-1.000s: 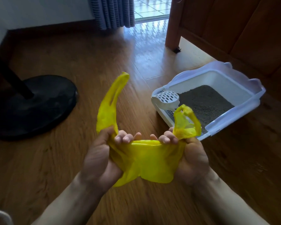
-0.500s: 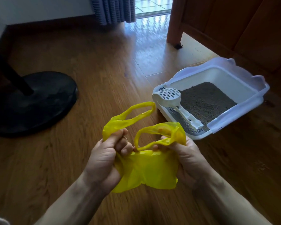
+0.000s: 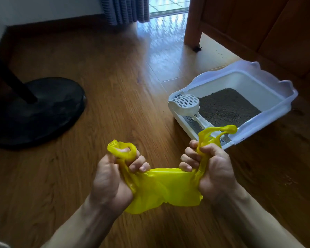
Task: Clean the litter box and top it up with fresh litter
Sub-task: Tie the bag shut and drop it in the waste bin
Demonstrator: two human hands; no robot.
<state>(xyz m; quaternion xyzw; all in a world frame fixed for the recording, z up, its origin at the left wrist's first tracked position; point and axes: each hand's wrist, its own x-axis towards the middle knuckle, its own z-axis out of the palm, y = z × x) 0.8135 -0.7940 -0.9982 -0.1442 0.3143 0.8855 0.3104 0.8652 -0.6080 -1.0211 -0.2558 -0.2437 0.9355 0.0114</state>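
Observation:
A yellow plastic bag [image 3: 166, 188] is stretched between my hands above the wooden floor. My left hand [image 3: 111, 179] grips its left handle, bunched in the fist. My right hand [image 3: 211, 169] grips the right handle, whose loop sticks up toward the litter box. The white litter box [image 3: 268, 81] with a pale lilac rim stands on the floor at the right, holding grey litter [image 3: 227, 106]. A white slotted scoop [image 3: 188, 104] lies on the box's near grated ledge, its handle partly hidden by the bag.
A black round stand base [image 3: 39, 110] with a slanted pole sits on the floor at the left. Wooden furniture [image 3: 258, 24] rises behind the litter box. A grey curtain [image 3: 125, 9] hangs by a bright doorway at the back.
My hands have pulled apart, stretching the bag's mouth wider. The handles, loose loops half a second ago, are now bunched tight in my fists.

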